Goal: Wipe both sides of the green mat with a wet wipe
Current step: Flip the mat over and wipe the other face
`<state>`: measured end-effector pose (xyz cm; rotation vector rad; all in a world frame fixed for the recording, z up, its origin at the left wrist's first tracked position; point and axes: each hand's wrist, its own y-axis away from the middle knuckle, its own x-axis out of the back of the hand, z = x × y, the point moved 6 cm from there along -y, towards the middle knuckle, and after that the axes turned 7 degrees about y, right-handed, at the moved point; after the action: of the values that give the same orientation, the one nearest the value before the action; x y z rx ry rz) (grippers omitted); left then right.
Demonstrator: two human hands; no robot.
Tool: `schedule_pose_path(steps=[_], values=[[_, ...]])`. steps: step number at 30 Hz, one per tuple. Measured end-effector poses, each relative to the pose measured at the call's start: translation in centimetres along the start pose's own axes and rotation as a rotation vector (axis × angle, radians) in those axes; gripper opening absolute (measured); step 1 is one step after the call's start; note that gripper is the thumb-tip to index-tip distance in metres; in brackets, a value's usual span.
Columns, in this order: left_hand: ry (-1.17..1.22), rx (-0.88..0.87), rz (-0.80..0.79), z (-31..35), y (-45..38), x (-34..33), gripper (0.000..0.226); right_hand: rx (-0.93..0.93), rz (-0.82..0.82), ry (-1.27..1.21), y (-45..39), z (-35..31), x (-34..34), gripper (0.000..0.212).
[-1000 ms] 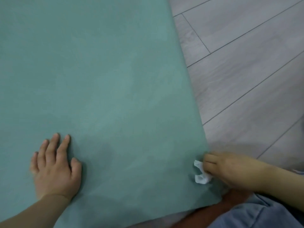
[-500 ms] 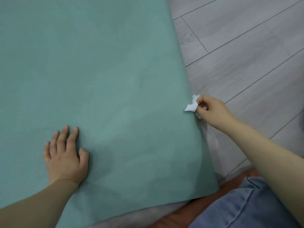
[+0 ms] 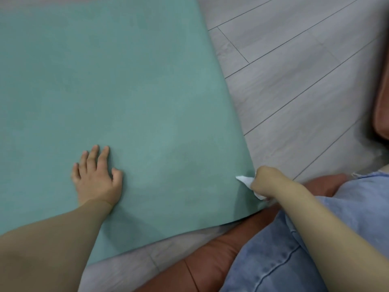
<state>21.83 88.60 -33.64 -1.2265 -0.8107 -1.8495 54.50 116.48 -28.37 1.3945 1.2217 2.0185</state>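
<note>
Wet wipe [image 3: 244, 179], gripped in right hand [image 3: 265, 182], has been drawn back down the green mat [image 3: 126, 85] edge to 4 o'clock. Left hand [image 3: 97, 178] stays pressed flat, fingers spread, at 8 o'clock. Edge pass judged under way; underside not yet wiped.

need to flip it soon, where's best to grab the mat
Take the mat at its near right corner, coming from the right beside the right hand with the wipe. The corner lies free on the floor, so fingers could probably slide under.
</note>
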Motion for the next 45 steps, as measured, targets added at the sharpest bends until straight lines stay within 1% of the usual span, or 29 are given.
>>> schedule_pose_path(steps=[4, 6, 7, 8, 11, 13, 16, 17, 19, 21, 22, 23, 25, 26, 28, 29, 30, 31, 32, 33, 34, 35, 36, 37, 38, 40, 42, 43, 45], values=[[0.0, -0.009, 0.012, 0.0, 0.1, -0.1, 0.071, -0.011, 0.05, 0.093, 1.2, 1.5, -1.2, 0.079], [-0.005, -0.016, 0.01, 0.0, 0.2, -0.3, 0.072, -0.015, 0.132, 0.009, 1.6, 2.4, -0.8, 0.08], [-0.009, -0.023, 0.01, 0.0, 0.1, -0.2, 0.072, -0.016, 0.18, -0.069, 1.8, 2.7, -0.6, 0.077], [-0.011, -0.026, 0.006, 0.1, 0.0, -0.1, 0.072, -0.023, 0.19, -0.143, 2.0, 2.7, -0.6, 0.071], [-0.028, -0.007, -0.032, 0.2, 0.2, -0.1, 0.073, -0.012, 0.12, -0.321, 2.1, 2.1, -1.0, 0.037], [-0.071, 0.018, -0.059, 0.2, 0.3, -0.2, 0.074, 0.029, 0.08, -0.431, 2.1, 1.8, -0.9, 0.025], [-0.23, 0.046, -0.195, 1.2, -0.2, 0.0, 0.07, 0.102, 0.094, -0.526, 2.8, 1.3, -0.6, 0.022], [-0.279, 0.078, -0.267, 1.8, -0.2, 0.1, 0.068, 0.123, 0.105, -0.549, 3.4, 1.0, -0.6, 0.023], [-0.28, 0.178, -0.385, 3.4, 0.4, 0.9, 0.069, 0.178, 0.152, -0.559, 5.0, 0.1, -0.2, 0.022], [-0.205, 0.259, -0.463, 5.7, 1.3, 1.7, 0.069, 0.257, 0.214, -0.574, 6.8, -1.1, 0.1, 0.02], [-0.128, 0.276, -0.491, 6.9, 1.7, 1.9, 0.064, 0.314, 0.242, -0.6, 7.9, -1.8, 0.2, 0.023], [-0.004, 0.293, -0.514, 8.0, 2.3, 2.0, 0.058, 0.376, 0.261, -0.632, 8.9, -2.6, 0.2, 0.029], [0.364, 0.309, -0.571, 10.0, 4.0, 2.0, 0.045, 0.462, 0.295, -0.678, 10.6, -3.9, 0.0, 0.048], [0.544, 0.311, -0.568, 11.1, 4.9, 2.5, 0.042, 0.476, 0.304, -0.693, 11.2, -4.4, -0.1, 0.056], [0.795, 0.261, -0.455, 12.4, 6.5, 5.1, 0.036, 0.527, 0.307, -0.744, 12.3, -5.5, -0.1, 0.051], [0.891, 0.244, -0.353, 12.9, 7.5, 7.1, 0.03, 0.569, 0.301, -0.812, 13.1, -5.9, 0.1, 0.044], [0.971, 0.211, -0.248, 13.0, 8.5, 8.8, 0.025, 0.591, 0.294, -0.915, 13.7, -6.2, 0.5, 0.045], [1.006, 0.147, -0.152, 13.1, 9.3, 10.3, 0.026, 0.594, 0.284, -1.055, 14.4, -6.3, 0.9, 0.044], [0.991, 0.075, -0.11, 13.3, 10.1, 11.5, 0.031, 0.584, 0.242, -1.217, 15.3, -6.2, 1.4, 0.035], [0.961, -0.007, -0.1, 13.6, 11.0, 12.3, 0.039, 0.579, 0.217, -1.329, 16.1, -5.9, 2.0, 0.02], [0.919, -0.062, -0.128, 13.9, 11.5, 12.5, 0.046, 0.578, 0.189, -1.382, 17.1, -5.7, 2.5, 0.009], [0.884, -0.093, -0.19, 14.1, 11.9, 12.2, 0.05, 0.606, 0.202, -1.371, 18.0, -5.4, 2.9, 0.014], [0.868, -0.089, -0.248, 14.4, 12.4, 12.1, 0.05, 0.6, 0.223, -1.366, 18.8, -5.2, 3.5, 0.025], [0.871, -0.083, -0.29, 14.7, 12.7, 12.0, 0.046, 0.591, 0.249, -1.371, 19.5, -5.2, 4.2, 0.032], [0.882, -0.058, -0.328, 15.0, 13.1, 12.0, 0.037, 0.581, 0.267, -1.363, 20.3, -5.2, 4.7, 0.034], [0.945, 0.011, -0.396, 15.9, 13.8, 12.3, 0.02, 0.611, 0.302, -1.319, 21.9, -5.5, 5.3, 0.028], [0.964, -0.027, -0.372, 17.0, 14.3, 12.9, 0.021, 0.71, 0.377, -1.238, 23.5, -6.1, 5.7, 0.013], [0.967, -0.049, -0.342, 17.6, 14.4, 13.5, 0.022, 0.749, 0.406, -1.19, 24.3, -6.3, 5.8, 0.008], [1.004, -0.072, -0.331, 18.6, 14.6, 14.2, 0.043, 0.792, 0.433, -1.082, 25.1, -6.8, 5.5, 0.014]])
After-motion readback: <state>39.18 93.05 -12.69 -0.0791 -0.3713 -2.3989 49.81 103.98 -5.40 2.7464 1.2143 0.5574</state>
